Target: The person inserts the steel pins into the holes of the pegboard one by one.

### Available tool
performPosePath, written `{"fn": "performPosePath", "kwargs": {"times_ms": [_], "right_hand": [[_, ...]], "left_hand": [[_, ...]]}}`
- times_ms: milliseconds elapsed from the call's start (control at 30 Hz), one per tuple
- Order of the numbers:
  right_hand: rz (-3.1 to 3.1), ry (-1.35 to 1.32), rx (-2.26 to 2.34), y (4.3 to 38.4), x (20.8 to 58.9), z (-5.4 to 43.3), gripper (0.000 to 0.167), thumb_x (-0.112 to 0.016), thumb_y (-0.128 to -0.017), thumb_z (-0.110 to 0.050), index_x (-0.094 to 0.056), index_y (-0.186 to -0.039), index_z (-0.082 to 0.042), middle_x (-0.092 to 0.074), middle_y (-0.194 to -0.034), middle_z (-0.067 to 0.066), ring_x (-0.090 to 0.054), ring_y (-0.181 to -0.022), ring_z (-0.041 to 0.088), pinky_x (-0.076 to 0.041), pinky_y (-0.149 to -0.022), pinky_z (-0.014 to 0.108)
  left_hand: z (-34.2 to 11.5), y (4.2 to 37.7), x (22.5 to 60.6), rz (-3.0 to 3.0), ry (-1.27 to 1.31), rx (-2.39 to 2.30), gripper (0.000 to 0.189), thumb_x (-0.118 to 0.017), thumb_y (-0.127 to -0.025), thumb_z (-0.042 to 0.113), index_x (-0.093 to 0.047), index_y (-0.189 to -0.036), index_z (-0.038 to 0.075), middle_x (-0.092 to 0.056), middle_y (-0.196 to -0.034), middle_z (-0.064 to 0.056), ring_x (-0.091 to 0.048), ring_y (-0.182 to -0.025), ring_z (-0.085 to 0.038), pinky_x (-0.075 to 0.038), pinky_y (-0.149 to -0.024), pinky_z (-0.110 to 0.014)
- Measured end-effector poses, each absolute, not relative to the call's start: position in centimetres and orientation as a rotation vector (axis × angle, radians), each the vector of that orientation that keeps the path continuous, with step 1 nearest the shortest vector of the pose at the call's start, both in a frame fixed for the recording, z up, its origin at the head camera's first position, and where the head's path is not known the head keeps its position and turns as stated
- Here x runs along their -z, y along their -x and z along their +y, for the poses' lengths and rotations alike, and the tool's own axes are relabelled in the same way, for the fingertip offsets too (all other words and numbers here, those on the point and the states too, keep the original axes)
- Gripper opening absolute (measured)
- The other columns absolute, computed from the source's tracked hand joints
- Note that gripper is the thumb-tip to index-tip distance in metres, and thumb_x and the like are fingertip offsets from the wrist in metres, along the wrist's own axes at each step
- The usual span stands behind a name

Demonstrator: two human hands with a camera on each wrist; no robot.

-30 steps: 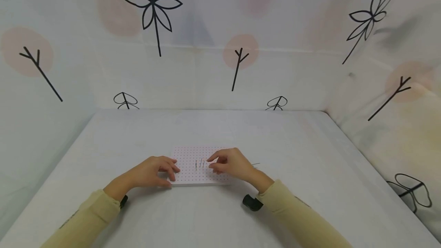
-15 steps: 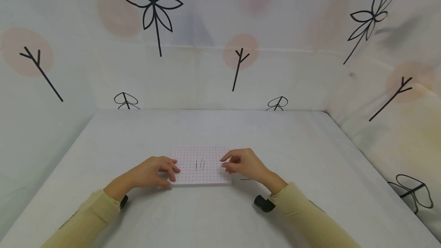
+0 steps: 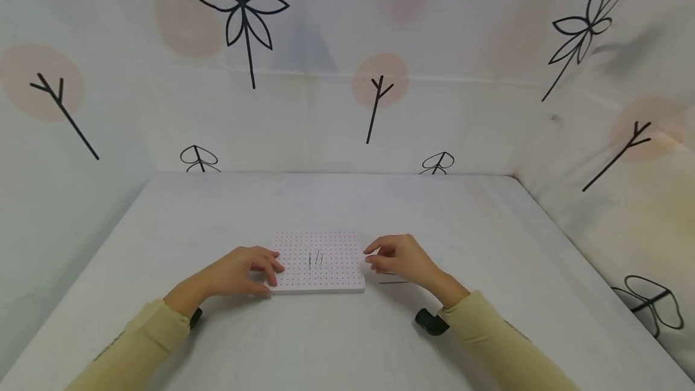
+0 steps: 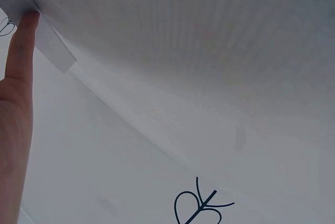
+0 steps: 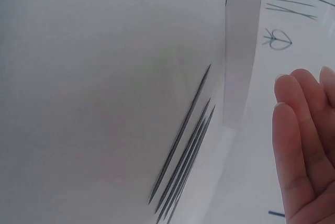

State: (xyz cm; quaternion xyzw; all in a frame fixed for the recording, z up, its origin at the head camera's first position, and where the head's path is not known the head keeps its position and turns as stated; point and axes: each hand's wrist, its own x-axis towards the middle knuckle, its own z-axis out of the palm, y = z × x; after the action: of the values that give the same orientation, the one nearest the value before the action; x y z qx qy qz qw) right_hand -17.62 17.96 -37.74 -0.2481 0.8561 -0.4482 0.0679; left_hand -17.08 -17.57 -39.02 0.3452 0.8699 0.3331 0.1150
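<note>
A flat white board (image 3: 336,287) with rows of small reddish dots lies on the table, and a few thin dark sticks (image 3: 317,257) stand upright near its middle. My left hand (image 3: 239,270) rests at the board's left side, fingertips over its top and thumb against its side wall, as the left wrist view shows. Just past the board's right edge, my right hand (image 3: 399,256) hovers with loosely bent fingers and holds nothing. Beneath it lie several dark, pointed sticks (image 5: 180,140), side by side; in the head view the hand partly hides these loose sticks (image 3: 392,283).
A white cloth covers the table (image 3: 326,343), and a pale backdrop (image 3: 304,119) with flower and twig drawings rises behind and at the sides. A black wrist camera (image 3: 431,322) sits under the right sleeve (image 3: 488,324).
My right hand has moved right, from over the standing sticks to beyond the board's right edge. The left hand and the board have stayed put.
</note>
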Motion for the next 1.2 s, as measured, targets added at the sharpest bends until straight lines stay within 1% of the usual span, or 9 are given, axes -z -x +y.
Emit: {"fn": "performPosePath", "kwargs": {"times_ms": [133, 300, 333, 533, 700, 833, 1200], "right_hand": [[2.567, 0.708, 1.368, 17.6, 37.9, 18.6, 0.016, -0.070, -0.082, -0.007, -0.068, -0.097, -0.001, -0.066, -0.070, 0.006, -0.064, -0.063, 0.021, -0.054, -0.058, 0.025], [2.540, 0.695, 1.406, 17.5, 38.0, 19.4, 0.016, -0.070, -0.082, -0.006, -0.068, -0.096, 0.001, -0.066, -0.073, 0.008, -0.065, -0.066, 0.022, -0.055, -0.060, 0.027], [2.541, 0.695, 1.405, 17.5, 38.0, 19.5, 0.016, -0.071, -0.082, -0.007, -0.069, -0.095, 0.000, -0.066, -0.074, 0.008, -0.065, -0.066, 0.022, -0.055, -0.060, 0.027], [2.643, 0.744, 1.284, 18.0, 38.4, 20.5, 0.013, -0.071, -0.082, -0.011, -0.070, -0.093, -0.004, -0.066, -0.075, 0.002, -0.062, -0.062, 0.016, -0.052, -0.056, 0.025], [2.717, 0.779, 1.185, 18.5, 38.8, 21.0, 0.011, -0.071, -0.082, -0.010, -0.071, -0.092, -0.007, -0.066, -0.081, -0.004, -0.059, -0.068, 0.010, -0.051, -0.061, 0.024], [2.731, 0.818, 1.126, 18.9, 38.8, 21.6, 0.009, -0.071, -0.081, -0.009, -0.071, -0.090, -0.008, -0.065, -0.083, -0.006, -0.056, -0.071, 0.009, -0.049, -0.063, 0.024], [2.661, 0.912, 1.005, 20.3, 38.9, 22.1, 0.008, -0.072, -0.080, -0.005, -0.068, -0.085, -0.009, -0.064, -0.083, -0.007, -0.055, -0.074, 0.010, -0.050, -0.067, 0.025]], "left_hand": [[-17.6, 17.1, 39.1, 2.551, -1.024, -0.979, 0.016, -0.079, -0.072, 0.011, -0.069, -0.078, 0.022, -0.065, -0.106, 0.006, -0.048, -0.120, -0.028, -0.043, -0.096, -0.041], [-17.6, 17.1, 39.1, 2.559, -1.066, -0.978, 0.015, -0.079, -0.073, 0.012, -0.069, -0.079, 0.021, -0.065, -0.106, 0.005, -0.048, -0.119, -0.030, -0.044, -0.094, -0.042], [-17.6, 17.1, 39.0, 2.562, -1.057, -0.974, 0.015, -0.079, -0.072, 0.012, -0.069, -0.079, 0.022, -0.065, -0.107, 0.005, -0.048, -0.119, -0.029, -0.043, -0.095, -0.042], [-17.6, 17.1, 38.9, 2.567, -1.037, -0.962, 0.016, -0.080, -0.072, 0.012, -0.069, -0.078, 0.022, -0.065, -0.107, 0.006, -0.048, -0.119, -0.028, -0.041, -0.097, -0.045], [-17.6, 17.0, 38.7, 2.570, -1.020, -0.954, 0.015, -0.080, -0.072, 0.012, -0.069, -0.079, 0.021, -0.065, -0.107, 0.005, -0.048, -0.120, -0.028, -0.040, -0.097, -0.046], [-17.5, 17.0, 38.6, 2.570, -1.011, -0.955, 0.015, -0.079, -0.072, 0.011, -0.070, -0.078, 0.021, -0.065, -0.107, 0.005, -0.048, -0.120, -0.028, -0.040, -0.097, -0.046], [-17.6, 17.0, 38.7, 2.561, -1.016, -0.959, 0.015, -0.079, -0.072, 0.012, -0.070, -0.079, 0.021, -0.065, -0.107, 0.005, -0.048, -0.120, -0.028, -0.039, -0.098, -0.047]]}}
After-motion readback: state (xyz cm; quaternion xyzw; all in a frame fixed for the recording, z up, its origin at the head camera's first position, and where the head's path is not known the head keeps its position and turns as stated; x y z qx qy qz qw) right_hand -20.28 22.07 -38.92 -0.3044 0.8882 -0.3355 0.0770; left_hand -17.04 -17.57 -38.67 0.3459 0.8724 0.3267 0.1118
